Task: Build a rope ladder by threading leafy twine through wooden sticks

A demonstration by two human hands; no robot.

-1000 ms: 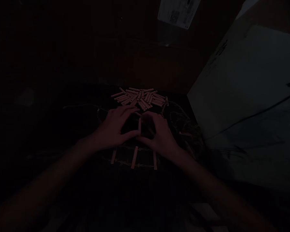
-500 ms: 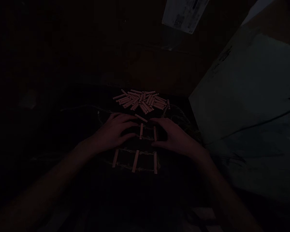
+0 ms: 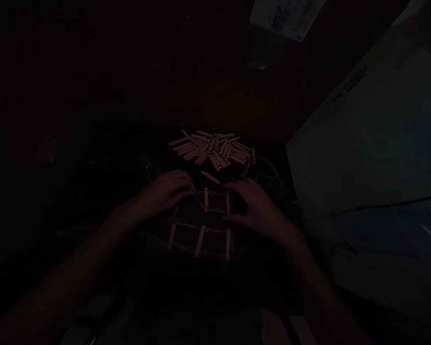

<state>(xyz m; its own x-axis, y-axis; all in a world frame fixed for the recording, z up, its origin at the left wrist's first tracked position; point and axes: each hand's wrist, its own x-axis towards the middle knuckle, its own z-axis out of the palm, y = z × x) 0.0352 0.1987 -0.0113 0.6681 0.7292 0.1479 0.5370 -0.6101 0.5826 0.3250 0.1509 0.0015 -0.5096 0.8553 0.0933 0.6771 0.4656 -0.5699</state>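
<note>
In dim light, my left hand [image 3: 168, 191] is closed, its thumb and fingers pinched together at a thin twine [image 3: 200, 199] left of the upper ladder piece. My right hand [image 3: 255, 206] curves around the right-hand wooden stick [image 3: 228, 202], thumb near its lower end and fingers near its upper end. Another stick [image 3: 206, 200] is tied in parallel, with twine running between the two. Nearer to me lies a row of three sticks [image 3: 200, 241] joined by twine like ladder rungs. One loose stick [image 3: 210, 177] lies just beyond the hands.
A heap of drilled wooden sticks [image 3: 215, 148] lies farther back on the dark surface. Loose twine [image 3: 269, 165] trails at the right, and more twine [image 3: 118, 157] at the left. A pale panel [image 3: 373, 129] stands on the right. A printed label [image 3: 285, 17] is at the top.
My left hand has drawn back leftward from the upper stick, and its fingers have closed at the twine. My right hand stays around the right-hand stick. The view has shifted slightly.
</note>
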